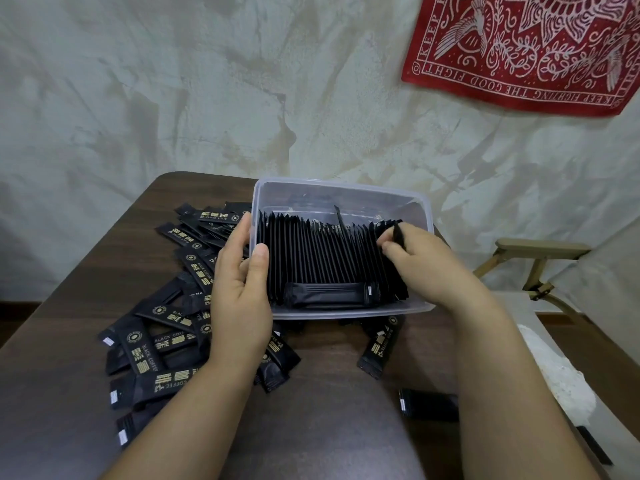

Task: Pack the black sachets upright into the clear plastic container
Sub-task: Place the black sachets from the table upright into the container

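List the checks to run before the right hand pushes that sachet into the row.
1. Clear container steadied: ok, the left hand grips its left wall.
2. Held sachet secure: ok, the right hand pinches it at the row's right end.
3. Upright row standing: ok, though leaning a little.
4. Near side free: not ok, a flat sachet lies across the row's near ends.
5. Gap at the right wall: cannot tell, the hand hides it.
6. Loose sachets in supply: ok, many lie left of the container.

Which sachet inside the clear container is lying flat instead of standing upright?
The sachet along the container's near wall: it lies lengthwise across the front of the upright row, while the others stand on edge.
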The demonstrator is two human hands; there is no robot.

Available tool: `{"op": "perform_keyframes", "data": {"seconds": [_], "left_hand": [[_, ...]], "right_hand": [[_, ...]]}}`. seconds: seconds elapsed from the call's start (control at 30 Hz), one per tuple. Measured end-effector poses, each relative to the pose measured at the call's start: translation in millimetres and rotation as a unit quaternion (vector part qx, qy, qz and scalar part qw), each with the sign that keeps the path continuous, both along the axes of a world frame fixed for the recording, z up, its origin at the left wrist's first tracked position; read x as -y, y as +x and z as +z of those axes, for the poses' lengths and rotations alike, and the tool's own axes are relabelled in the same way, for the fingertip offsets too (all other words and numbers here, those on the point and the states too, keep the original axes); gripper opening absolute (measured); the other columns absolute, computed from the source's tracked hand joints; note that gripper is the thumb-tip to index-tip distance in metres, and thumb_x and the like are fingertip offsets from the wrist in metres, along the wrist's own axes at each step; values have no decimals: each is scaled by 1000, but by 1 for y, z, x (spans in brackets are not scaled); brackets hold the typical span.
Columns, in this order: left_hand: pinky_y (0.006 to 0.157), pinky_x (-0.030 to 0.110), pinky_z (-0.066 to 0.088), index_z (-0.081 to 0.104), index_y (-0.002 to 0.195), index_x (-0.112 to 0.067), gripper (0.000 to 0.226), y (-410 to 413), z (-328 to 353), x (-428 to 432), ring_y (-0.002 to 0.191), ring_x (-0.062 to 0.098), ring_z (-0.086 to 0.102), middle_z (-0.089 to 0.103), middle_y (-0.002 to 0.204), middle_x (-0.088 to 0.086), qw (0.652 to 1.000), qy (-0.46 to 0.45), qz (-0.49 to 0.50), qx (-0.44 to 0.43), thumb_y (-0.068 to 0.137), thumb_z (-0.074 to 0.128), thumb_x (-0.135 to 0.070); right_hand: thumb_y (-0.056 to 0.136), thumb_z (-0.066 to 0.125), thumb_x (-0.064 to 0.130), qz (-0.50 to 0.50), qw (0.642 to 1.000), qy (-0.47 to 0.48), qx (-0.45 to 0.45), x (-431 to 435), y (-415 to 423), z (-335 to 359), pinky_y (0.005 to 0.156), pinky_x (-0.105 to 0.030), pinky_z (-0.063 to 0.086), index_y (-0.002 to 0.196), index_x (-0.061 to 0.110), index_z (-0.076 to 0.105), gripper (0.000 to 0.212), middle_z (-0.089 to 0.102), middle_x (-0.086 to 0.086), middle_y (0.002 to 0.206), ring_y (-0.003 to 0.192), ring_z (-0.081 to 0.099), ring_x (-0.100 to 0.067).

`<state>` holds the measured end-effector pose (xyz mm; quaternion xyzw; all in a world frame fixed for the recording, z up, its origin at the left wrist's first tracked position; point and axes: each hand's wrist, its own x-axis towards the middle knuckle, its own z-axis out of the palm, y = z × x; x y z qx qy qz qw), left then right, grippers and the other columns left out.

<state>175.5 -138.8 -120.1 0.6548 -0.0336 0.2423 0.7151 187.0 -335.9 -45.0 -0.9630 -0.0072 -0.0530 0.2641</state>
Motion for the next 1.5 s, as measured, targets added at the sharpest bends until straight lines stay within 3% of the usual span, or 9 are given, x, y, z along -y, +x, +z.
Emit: {"op": "perform_keyframes", "data": {"seconds": [0.17,0.33,0.47,0.67,0.77,0.87,0.97,1.3,1.5], "left_hand": [[97,2,36,44,139,-35,39,0,-1,0,119,-18,47,49,143,-11,1000,-6,-1,-4,103,44,-20],[100,6,37,44,140,-35,40,0,-1,-1,119,-17,47,49,143,-12,1000,-3,1,-5,102,44,-21],[105,17,38,43,136,-39,38,-1,0,0,121,-12,48,49,143,-11,1000,-4,-3,-3,103,43,-22],[101,6,37,43,137,-37,38,0,0,0,118,-19,47,48,141,-13,1000,-7,-4,-2,103,44,-20],[104,9,36,43,137,-37,38,0,0,0,121,-17,46,48,142,-12,1000,-9,-4,-2,103,44,-20],[99,4,36,44,140,-32,40,1,0,-1,116,-21,47,48,142,-10,1000,-7,-2,-1,103,44,-18],[94,1,36,44,140,-31,39,0,0,0,114,-22,48,48,143,-8,1000,-8,-3,0,103,44,-18],[102,7,37,43,132,-41,36,1,-1,0,121,-16,47,48,143,-10,1000,-12,-6,8,103,44,-19],[98,5,38,43,132,-39,36,1,0,0,117,-19,49,48,142,-8,1000,-13,-5,11,103,44,-18]], "right_hand": [[96,50,24,5,997,-68,-39,12,-6,8,71,-32,48,103,16,62,16,65,-5,89,78,61,-18],[90,63,22,-67,968,162,178,8,-4,14,57,-21,54,91,16,62,6,65,2,57,50,63,-8],[87,66,23,-58,945,236,221,-11,6,-4,65,-39,59,81,25,60,9,65,3,58,56,67,-12],[89,63,23,-58,943,173,277,-16,9,-15,64,-26,57,87,20,60,5,67,-1,68,59,65,-3],[89,63,23,-47,945,110,304,-18,9,-18,64,-37,55,89,14,61,9,66,-4,69,64,66,-16],[88,65,22,-35,945,29,325,-20,10,-21,60,-30,47,87,9,62,14,64,-5,69,64,62,-20],[86,67,28,-24,955,-37,293,-24,12,-25,60,-22,33,92,11,66,18,59,2,74,69,52,-14],[76,77,29,-25,986,64,154,-11,24,-38,71,-43,55,110,16,60,40,61,0,73,68,62,-19],[85,69,19,31,983,45,176,-14,32,-35,72,-20,37,132,24,53,50,42,8,84,68,44,-10]]}}
